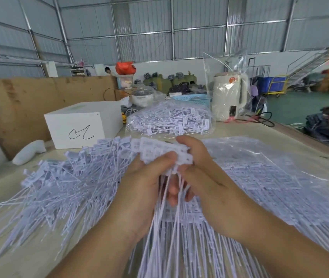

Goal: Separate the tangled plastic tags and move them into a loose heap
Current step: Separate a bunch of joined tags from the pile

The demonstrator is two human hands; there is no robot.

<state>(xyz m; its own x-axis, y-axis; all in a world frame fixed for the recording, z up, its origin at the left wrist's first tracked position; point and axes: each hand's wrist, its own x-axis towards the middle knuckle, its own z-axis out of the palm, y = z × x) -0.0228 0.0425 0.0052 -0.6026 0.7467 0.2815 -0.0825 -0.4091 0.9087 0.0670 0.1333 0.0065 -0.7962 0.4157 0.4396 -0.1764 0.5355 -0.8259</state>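
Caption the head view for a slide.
Both hands, left hand and right hand, grip a bunch of plastic tags beside a loose heap.

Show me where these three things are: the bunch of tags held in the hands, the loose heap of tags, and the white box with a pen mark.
bunch of tags (165,151), head view, on the flat heads above the fingers.
loose heap (69,177), head view, on its middle.
white box (75,127), head view, on the front face.
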